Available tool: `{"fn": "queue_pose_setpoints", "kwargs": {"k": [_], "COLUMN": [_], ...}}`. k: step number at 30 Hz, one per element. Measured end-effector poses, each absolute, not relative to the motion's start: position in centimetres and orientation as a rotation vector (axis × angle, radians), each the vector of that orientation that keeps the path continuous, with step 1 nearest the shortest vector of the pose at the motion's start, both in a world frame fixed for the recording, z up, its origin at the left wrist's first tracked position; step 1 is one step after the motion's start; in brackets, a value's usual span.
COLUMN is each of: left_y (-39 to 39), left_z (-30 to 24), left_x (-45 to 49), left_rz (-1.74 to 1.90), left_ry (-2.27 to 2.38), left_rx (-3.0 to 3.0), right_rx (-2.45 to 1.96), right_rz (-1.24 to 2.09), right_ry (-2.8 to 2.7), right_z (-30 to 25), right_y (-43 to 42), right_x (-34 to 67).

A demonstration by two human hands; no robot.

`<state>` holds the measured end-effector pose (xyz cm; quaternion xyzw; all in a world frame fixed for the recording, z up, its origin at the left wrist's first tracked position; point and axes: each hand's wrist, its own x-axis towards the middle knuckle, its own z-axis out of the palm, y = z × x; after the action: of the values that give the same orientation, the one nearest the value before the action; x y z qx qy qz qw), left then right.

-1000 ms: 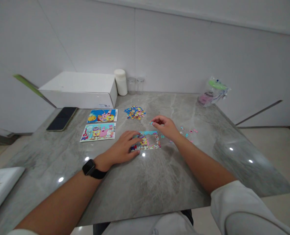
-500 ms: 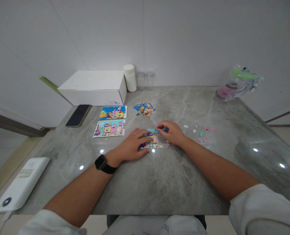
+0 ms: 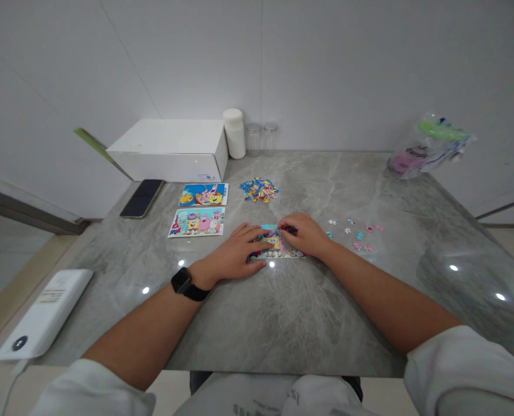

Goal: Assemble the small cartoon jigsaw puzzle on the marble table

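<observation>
A small, partly assembled cartoon jigsaw puzzle (image 3: 276, 253) lies flat on the table in front of me, partly covered by both hands. My left hand (image 3: 239, 252) rests over its left side with the fingers stretched out and apart. At the puzzle's upper right, my right hand (image 3: 304, 232) is closed, its fingertips bent down and pinched together against the puzzle. Whatever is between those fingertips is too small and hidden to make out. Several loose puzzle pieces (image 3: 360, 236) are scattered to the right of my right hand. Farther back is a heap of mixed puzzle pieces (image 3: 259, 189).
Two cartoon picture cards, an upper one (image 3: 203, 195) and a lower one (image 3: 196, 223), lie left of the heap. Around them are a phone (image 3: 142, 198), a white box (image 3: 166, 164), a white bottle (image 3: 234, 134), two clear glasses (image 3: 261, 140), a bagged cup (image 3: 425, 147) and a white device (image 3: 47, 312).
The view has shifted slightly, so the table things appear a little higher and to the right. Both hands stay at the puzzle, the right fingertips still at its upper edge.
</observation>
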<state>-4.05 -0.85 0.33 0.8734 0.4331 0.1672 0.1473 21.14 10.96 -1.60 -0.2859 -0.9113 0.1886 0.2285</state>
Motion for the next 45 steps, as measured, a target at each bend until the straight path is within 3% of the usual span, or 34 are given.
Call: {"fn": "queue_pose_setpoints", "kwargs": {"k": [45], "left_y": [-0.9], "left_z": [0.09], "left_x": [-4.1], "left_rz": [0.47], "left_ry": [1.258], "left_rx": [2.482], "right_rx": [-0.781], "right_rz": [0.346], "right_ry": [-2.637], "right_z": [-1.53], "right_y": [10.88], "right_x": [21.2]}}
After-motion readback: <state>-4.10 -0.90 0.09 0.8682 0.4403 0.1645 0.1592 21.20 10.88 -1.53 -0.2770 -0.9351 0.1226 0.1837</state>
